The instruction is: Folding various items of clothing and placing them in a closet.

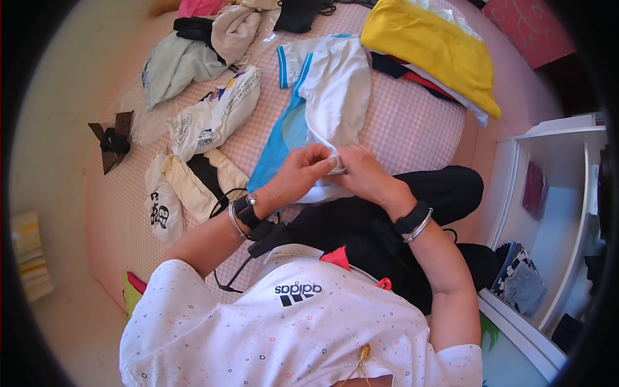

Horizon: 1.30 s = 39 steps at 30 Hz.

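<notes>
A white and blue garment (pixel 333 92) with striped blue trim lies over the bed in front of me, its near end reaching my lap. My left hand (pixel 304 169) pinches a white edge of it between thumb and fingers. Close against it, my right hand (pixel 360 169) grips the same edge, with its fingertips partly hidden by the cloth. Both hands meet just above my dark trousers (pixel 348 232). The garment's blue panel (pixel 275 150) spreads to the left, beneath my left hand.
Left of the garment lie a printed white garment (pixel 217 116), cream clothing (pixel 188 179) and a brown-black bow (pixel 115 140). A yellow garment (pixel 425 43) tops a folded stack at the far right. A white shelf unit (pixel 508 193) stands beside the checked bed (pixel 406 121). A black cable (pixel 234 278) runs near my waist.
</notes>
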Tool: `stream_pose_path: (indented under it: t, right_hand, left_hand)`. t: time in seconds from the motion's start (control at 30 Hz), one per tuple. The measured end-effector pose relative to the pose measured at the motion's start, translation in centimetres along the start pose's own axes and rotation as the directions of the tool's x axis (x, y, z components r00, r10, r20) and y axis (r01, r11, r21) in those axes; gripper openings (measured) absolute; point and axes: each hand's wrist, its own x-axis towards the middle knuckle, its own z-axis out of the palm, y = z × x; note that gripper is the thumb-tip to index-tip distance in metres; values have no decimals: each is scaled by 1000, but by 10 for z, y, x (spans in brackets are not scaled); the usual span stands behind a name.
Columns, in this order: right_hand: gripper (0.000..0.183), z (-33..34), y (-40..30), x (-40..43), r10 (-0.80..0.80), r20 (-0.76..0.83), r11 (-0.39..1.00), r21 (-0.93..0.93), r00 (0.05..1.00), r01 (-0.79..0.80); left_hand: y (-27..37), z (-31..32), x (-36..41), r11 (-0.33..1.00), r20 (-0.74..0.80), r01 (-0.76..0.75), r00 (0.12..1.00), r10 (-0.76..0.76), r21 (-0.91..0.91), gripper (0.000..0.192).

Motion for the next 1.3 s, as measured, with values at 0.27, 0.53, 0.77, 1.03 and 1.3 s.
stream_pose_path:
  t: [0.27, 0.53, 0.77, 1.03, 1.3]
  right_hand:
    - [21, -44, 45, -52, 621, -59, 603, 673, 781, -429]
    - [21, -63, 61, -64, 757, -194, 297, 953, 624, -64]
    - [40, -57, 50, -53, 717, -118, 479, 799, 687, -364]
    - [29, -66, 57, -58, 572, 80, 820, -19, 816, -573]
    - [26, -175, 21, 19, 490, -355, 486, 869, 796, 89]
  left_hand:
    - [-68, -71, -20, 480, -267, 82, 905, 331, 873, 52]
    - [-81, -88, -18, 680, -497, 380, 867, -26, 627, 46]
    - [-84, -77, -30, 807, -342, 339, 922, -182, 483, 33]
    - [-86, -37, -52, 867, -96, 364, 903, -418, -341, 36]
    - [46, -196, 30, 928, -382, -286, 851, 361, 239, 25]
